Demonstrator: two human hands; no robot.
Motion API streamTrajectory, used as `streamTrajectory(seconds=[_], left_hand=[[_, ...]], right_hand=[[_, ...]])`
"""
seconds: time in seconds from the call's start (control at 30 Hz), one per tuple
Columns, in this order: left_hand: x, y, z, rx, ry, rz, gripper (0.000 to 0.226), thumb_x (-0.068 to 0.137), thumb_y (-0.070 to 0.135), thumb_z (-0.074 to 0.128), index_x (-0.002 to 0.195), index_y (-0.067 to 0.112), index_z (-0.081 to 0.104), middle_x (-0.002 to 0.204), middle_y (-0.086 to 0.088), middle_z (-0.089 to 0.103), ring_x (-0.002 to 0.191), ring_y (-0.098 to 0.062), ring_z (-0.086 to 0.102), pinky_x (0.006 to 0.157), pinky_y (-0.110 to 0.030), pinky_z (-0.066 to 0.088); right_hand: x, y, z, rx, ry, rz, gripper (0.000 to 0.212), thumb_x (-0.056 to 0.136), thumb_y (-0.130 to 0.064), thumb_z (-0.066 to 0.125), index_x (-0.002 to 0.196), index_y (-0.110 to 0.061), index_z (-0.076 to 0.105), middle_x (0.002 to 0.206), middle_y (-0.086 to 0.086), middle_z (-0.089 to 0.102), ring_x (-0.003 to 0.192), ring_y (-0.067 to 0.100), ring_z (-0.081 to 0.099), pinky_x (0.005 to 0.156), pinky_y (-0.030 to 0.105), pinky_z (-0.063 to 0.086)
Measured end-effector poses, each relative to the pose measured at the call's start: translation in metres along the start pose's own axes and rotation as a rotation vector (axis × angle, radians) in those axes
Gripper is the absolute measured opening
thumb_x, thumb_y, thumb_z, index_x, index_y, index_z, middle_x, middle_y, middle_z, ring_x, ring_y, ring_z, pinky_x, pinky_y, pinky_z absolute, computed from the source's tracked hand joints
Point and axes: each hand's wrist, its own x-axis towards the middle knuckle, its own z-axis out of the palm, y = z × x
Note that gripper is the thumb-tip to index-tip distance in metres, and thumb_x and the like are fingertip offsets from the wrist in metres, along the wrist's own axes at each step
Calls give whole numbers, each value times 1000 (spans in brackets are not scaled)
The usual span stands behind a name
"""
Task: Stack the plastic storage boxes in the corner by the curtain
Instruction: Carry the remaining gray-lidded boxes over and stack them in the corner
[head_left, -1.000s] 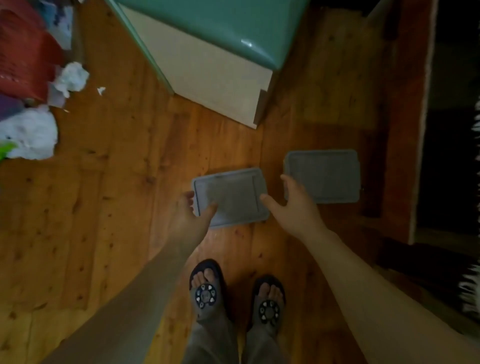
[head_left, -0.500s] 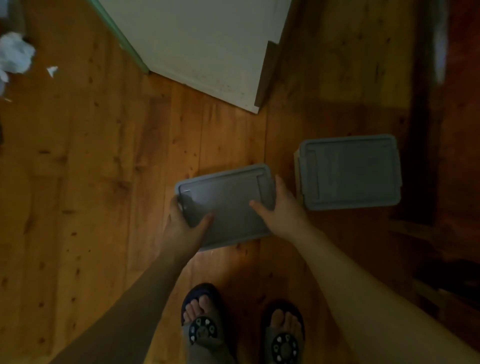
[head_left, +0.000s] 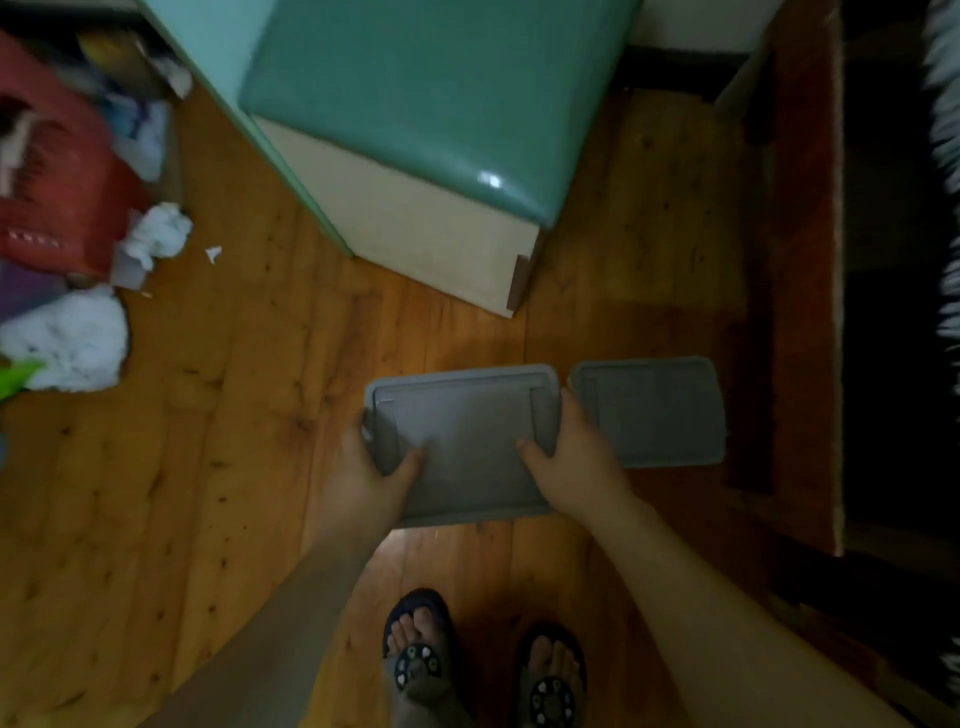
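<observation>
Gripping the grey rectangular plastic storage box (head_left: 465, 441) by its two short ends, both of my hands are on it at once. My left hand (head_left: 363, 478) wraps the left end, thumb lying on the ridged lid and the other fingers curled round the edge. My right hand (head_left: 576, 462) holds the right end the same way, thumb on the lid, fingers hooked over the rim. I see the box level, lid up, above the orange-brown wooden plank floor (head_left: 218, 467), in front of my feet in dark patterned sandals (head_left: 418, 654). Whether its base touches the boards I cannot tell, though a pale strip of light shows under its near edge.

Just to its right sits a second grey lidded plastic box (head_left: 654, 410), its left edge close beside my right hand; I cannot say whether the two boxes touch. That second box lies near a dark red wooden frame (head_left: 800, 312) with black shadow past it.

Beyond both boxes stands a cream-sided chest with a glossy teal padded top (head_left: 415, 119), one corner pointing at me. Far left I make out a red plastic basket (head_left: 57, 197), crumpled white paper (head_left: 158, 236), a white bundle of cloth (head_left: 72, 338) and a small white scrap (head_left: 213, 253) on the boards. A pale fringed fabric edge (head_left: 945, 156) hangs blurred at the right border.
</observation>
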Motion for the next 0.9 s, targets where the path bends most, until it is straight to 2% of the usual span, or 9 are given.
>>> streamTrajectory(seconds=[0.07,0.13,0.17,0.23,0.33,0.53,0.63,0.73,0.9], left_hand=[[-23,37,-28,22,81,50,84,71,72,65,141,43,26,126,20,46,114,-10,52,92,-41,51],[-34,39,-33,49,103,45,86,72,72,63,141,37,28,132,12,48,116,-14,52,87,-39,49],[-51,89,-64,42,135,96,86,73,71,63,142,34,30,134,6,49,118,-18,53,86,-38,49],[-51,105,-71,64,147,69,86,76,67,65,144,29,31,136,0,49,120,-23,53,88,-39,48],[-99,215,-149,52,234,182,83,81,60,66,147,24,31,133,-5,52,118,-27,54,91,-45,50],[-169,345,-248,59,300,292,78,85,58,63,147,21,32,137,-5,53,120,-27,55,92,-42,50],[-204,398,-290,56,362,354,71,84,58,64,140,22,39,129,-3,57,109,-23,58,86,-38,52],[-225,442,-326,62,426,431,63,83,55,66,132,21,45,123,-3,59,96,-15,54,75,-30,45],[-278,512,-394,56,438,479,71,85,57,64,140,19,40,126,-8,58,107,-29,59,84,-40,53]], right_hand=[[-28,-32,-35,-42,54,-40,75,93,-44,57,153,-25,16,134,4,54,113,24,57,93,40,49],[-43,-37,-39,-76,65,-56,75,94,-43,55,154,-24,14,134,8,53,113,28,57,93,42,49],[-65,-73,-86,-121,107,-98,74,95,-43,54,154,-23,14,134,10,53,113,30,57,93,43,49],[-68,-86,-100,-169,119,-94,73,96,-45,50,155,-23,13,134,11,52,112,31,57,91,42,49],[-131,-164,-202,-245,222,-164,72,97,-49,46,155,-23,10,133,10,50,109,29,58,86,38,51],[-220,-263,-327,-314,321,-284,71,97,-51,42,154,-25,9,128,8,51,104,25,59,80,34,50],[-261,-306,-377,-328,376,-321,71,97,-52,42,154,-24,9,125,7,52,100,23,59,77,35,51],[-290,-338,-414,-322,399,-357,69,97,-51,43,152,-21,14,123,8,53,93,21,58,71,33,51],[-355,-390,-473,-339,505,-424,60,96,-45,48,144,-14,28,115,12,59,92,27,59,71,33,46]])
